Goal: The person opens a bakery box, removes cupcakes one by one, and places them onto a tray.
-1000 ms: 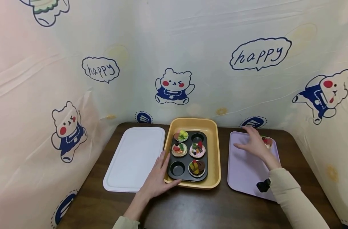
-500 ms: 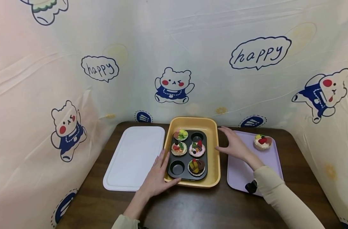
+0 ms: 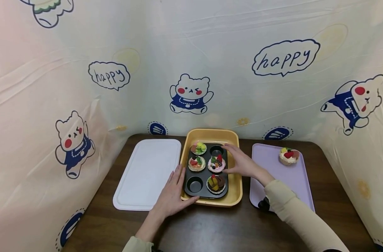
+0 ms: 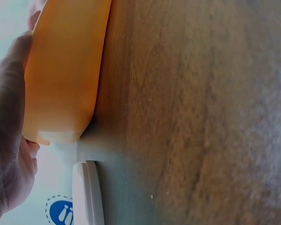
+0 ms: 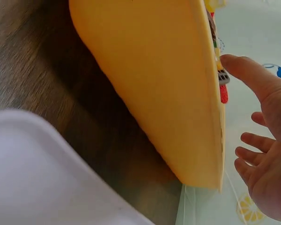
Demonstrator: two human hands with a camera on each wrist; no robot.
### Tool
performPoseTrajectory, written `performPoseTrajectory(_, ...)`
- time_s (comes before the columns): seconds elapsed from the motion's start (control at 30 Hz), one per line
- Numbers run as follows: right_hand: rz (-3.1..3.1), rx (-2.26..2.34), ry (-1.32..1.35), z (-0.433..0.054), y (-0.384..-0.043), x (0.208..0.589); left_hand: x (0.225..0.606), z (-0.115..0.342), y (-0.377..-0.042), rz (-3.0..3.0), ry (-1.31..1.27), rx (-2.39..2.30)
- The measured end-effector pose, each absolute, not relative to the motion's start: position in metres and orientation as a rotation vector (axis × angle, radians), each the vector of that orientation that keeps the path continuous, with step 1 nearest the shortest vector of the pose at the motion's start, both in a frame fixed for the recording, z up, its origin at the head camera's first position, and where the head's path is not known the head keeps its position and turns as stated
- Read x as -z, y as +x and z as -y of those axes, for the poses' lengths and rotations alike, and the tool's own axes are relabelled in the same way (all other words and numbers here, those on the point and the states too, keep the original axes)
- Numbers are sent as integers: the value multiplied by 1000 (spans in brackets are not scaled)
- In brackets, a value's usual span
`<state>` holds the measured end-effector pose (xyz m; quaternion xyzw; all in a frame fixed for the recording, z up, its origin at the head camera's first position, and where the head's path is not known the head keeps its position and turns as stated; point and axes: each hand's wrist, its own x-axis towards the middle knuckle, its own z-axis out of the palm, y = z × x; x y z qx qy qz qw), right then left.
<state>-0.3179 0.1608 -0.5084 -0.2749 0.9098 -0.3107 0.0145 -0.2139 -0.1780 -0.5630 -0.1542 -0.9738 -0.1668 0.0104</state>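
My left hand point(image 3: 170, 194) rests on the front left corner of a yellow tray point(image 3: 236, 196), fingers along its left rim and thumb at the front rim. Inside the tray lies a dark muffin tin point(image 3: 202, 190) holding several toy cupcakes; its back right and front left cups hold none. My right hand point(image 3: 241, 162) hovers over the tray's right side, fingers spread around a pink-cream cupcake point(image 3: 216, 165) topped with a strawberry. In the right wrist view the index finger or thumb comes close to the toppings; whether it touches cannot be told.
A white board point(image 3: 148, 175) lies left of the yellow tray. To the right is a purple tray point(image 3: 263, 154) with one fruit-topped cupcake point(image 3: 288, 156) near its back right corner. A patterned cloth point(image 3: 191, 42) hangs behind the brown table point(image 3: 210, 227).
My right hand has moved left from above the purple tray to the muffin tin, uncovering the cupcake on the purple tray. The left hand has stayed in place.
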Motion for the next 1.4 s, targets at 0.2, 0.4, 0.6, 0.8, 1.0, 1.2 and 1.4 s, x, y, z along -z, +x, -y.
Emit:
performPoseTrajectory(0.2, -2824, 843, -893, -147, -323, 510, 562, 178, -214, 3039, -475, 546)
performPoseTrajectory(0.4, -2799, 774, -895, -137, -329, 516, 563, 178, -213, 3032, -476, 555)
performPoseTrajectory(0.6, -2765, 785, -940, -131, -335, 520, 562, 178, -213, 3033, -473, 553)
performPoseTrajectory(0.8, -2780, 772, -961, -126, -341, 524, 561, 178, -214, 3034, -476, 561)
performPoseTrajectory(1.0, -2781, 802, -967, -125, -344, 533, 561, 178, -210, 3041, -476, 605)
performPoseTrajectory(1.2, -2841, 847, -964, -126, -343, 541, 561, 177, -210, 3051, -459, 615)
performPoseTrajectory(1.4, -2889, 802, -832, -123, -339, 543, 561, 177, -211, 3056, -459, 603)
